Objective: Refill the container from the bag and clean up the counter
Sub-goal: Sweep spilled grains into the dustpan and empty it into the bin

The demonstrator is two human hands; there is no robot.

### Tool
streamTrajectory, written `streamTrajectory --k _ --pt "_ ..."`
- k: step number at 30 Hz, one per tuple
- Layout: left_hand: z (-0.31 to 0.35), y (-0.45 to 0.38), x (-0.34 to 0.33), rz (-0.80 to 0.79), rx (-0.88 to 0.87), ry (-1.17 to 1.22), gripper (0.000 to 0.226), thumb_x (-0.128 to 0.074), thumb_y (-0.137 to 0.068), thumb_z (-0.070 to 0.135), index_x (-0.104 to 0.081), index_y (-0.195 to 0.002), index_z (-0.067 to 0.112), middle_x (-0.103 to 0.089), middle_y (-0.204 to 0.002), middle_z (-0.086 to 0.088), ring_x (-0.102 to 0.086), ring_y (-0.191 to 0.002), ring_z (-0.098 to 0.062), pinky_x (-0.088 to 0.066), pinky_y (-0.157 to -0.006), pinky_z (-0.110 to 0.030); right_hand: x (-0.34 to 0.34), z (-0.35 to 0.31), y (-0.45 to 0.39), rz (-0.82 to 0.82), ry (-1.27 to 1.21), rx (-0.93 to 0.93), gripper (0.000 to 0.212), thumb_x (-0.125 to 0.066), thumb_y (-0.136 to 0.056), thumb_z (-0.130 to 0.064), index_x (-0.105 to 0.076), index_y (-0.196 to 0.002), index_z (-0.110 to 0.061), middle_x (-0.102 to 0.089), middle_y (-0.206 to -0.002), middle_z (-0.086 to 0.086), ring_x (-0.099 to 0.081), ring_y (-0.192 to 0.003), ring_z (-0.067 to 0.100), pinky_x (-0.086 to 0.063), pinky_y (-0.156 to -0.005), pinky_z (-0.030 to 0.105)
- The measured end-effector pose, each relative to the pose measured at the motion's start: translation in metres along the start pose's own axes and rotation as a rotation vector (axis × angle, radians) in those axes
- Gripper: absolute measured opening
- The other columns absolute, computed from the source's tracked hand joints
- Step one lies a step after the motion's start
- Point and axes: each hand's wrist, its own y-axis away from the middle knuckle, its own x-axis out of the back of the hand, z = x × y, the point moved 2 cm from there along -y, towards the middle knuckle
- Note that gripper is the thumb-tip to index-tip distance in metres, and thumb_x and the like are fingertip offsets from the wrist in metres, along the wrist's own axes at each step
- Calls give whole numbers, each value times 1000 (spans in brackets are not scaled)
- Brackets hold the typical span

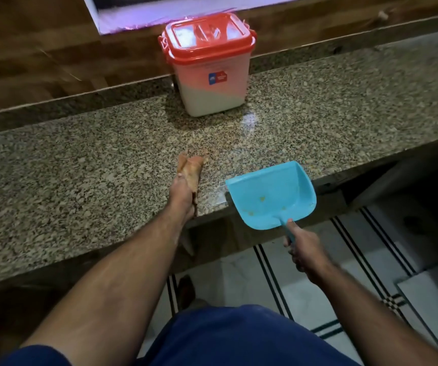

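Your left hand [183,192] is on the speckled granite bench [80,180], close to its front edge, fingers clenched around a crumpled orange-brown cloth [190,167]. The cloth sticks out ahead of the hand and lies on the stone.

Your right hand [302,253] is off the bench, past the front edge, fingers wrapped around the handle of a light blue plastic dustpan [270,194]. Index finger runs forward along the handle toward the pan. The pan's open lip butts against the bench's front edge, just right of the cloth hand; the rest hangs over the white tiled floor with dark stripes [358,260]. A few small yellowish bits lie inside the pan.

The translucent white square container with a red-orange clip lid [208,72] stands upright at the back edge of the bench, against the raised granite ledge, well apart from both hands. Lid is on. White contents fill its lower part; there's a blue-and-red sticker on the front wall.
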Motion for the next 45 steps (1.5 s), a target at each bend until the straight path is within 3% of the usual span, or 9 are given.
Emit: streamTrajectory --k 7,13,18,26,29,35,39,42,45 --pt "2 12 18 90 -77 143 18 -82 -95 21 -86 -105 35 -65 -155 4 -61 -143 -14 -36 -123 -35 14 59 12 -182 112 -69 63 -49 -101 -74 -65 -79 -17 -49 -57 -5 -31 -45 11 -23 -44 25" --pt "18 17 34 175 -65 65 29 -83 -87 36 -81 -116 35 -64 -152 20 -53 -142 -9 -20 -125 -56 18 111 25 -151 165 -211 69 -51 -100 -71 -54 -58 -17 -42 -50 -1 -28 -39 13 -20 -44 23" --pt "31 27 40 230 -49 -218 52 -72 -90 74 -71 -133 45 -73 -142 8 -70 -129 -18 -55 -114 -49 6 116 21 -85 162 -205 69 -52 -104 -62 -56 -53 -15 -47 -47 0 -38 -34 12 -28 -46 27" --pt "33 18 21 174 -104 -366 46 -53 -114 41 -52 -160 39 -66 -148 22 -64 -134 -4 -53 -116 -31 -25 85 5 -34 127 -165 65 -60 -95 -69 -64 -63 -13 -49 -55 5 -34 -37 16 -26 -43 23" --pt "31 5 27 154 -131 -461 42 -58 -110 54 -54 -152 56 -68 -147 21 -67 -117 1 -56 -99 -26 -34 86 0 -11 126 -172 65 -62 -93 -70 -70 -69 -10 -54 -59 6 -35 -38 16 -26 -44 24" --pt "37 -6 27 346 -326 -843 38 -38 -119 42 -58 -147 27 -70 -109 5 -66 -83 -9 -58 -63 -31 -47 80 -6 -14 152 -162 67 -59 -95 -70 -68 -66 -11 -52 -55 4 -36 -38 16 -27 -43 24" --pt "9 -13 24 183 -173 -993 41 -35 -117 44 -47 -156 39 -72 -127 -6 -72 -87 -21 -69 -71 -46 -57 74 -11 -4 145 -160 68 -59 -94 -71 -67 -62 -12 -53 -53 3 -39 -40 18 -30 -44 25" --pt "-23 13 -4 46 -324 -1132 67 -36 -114 16 -29 -163 60 -53 -163 -2 -69 -124 -26 -64 -99 -49 -68 70 -16 3 147 -159 68 -59 -95 -71 -70 -64 -11 -56 -54 5 -43 -44 20 -33 -45 25" --pt "-41 37 -52 -137 -362 -1053 38 -42 -116 18 -68 -134 41 -65 -147 18 -75 -118 -13 -68 -83 -31 -77 65 -20 -14 110 -168 66 -60 -95 -70 -68 -66 -11 -52 -55 5 -38 -40 18 -28 -44 24"
